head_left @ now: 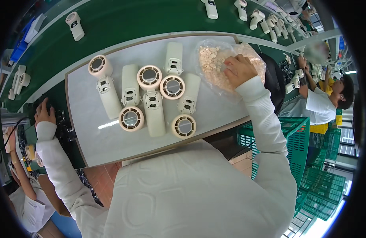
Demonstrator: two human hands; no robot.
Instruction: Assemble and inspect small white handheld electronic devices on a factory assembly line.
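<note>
My right hand (241, 71) is over a clear plastic bag (208, 43) of small, flat, peach-coloured pieces (210, 59). Its fingers are curled together among them; anything in the pinch is hidden. Far to the left, my left hand (45, 115) rests by a heap of shiny black parts (63, 127), fingers apart, tips partly lost against the dark. Between my hands, several cream handheld fans lie on a white board (91, 139), among them a fan with its round head at the top left (107, 89) and one in the middle (154, 111).
Beyond the board runs a green belt (123, 23) carrying more fans (75, 25). A green crate (298, 139) stands under my right arm, beside a black bag (274, 79). Co-workers sit at right (321, 103) and lower left (30, 202).
</note>
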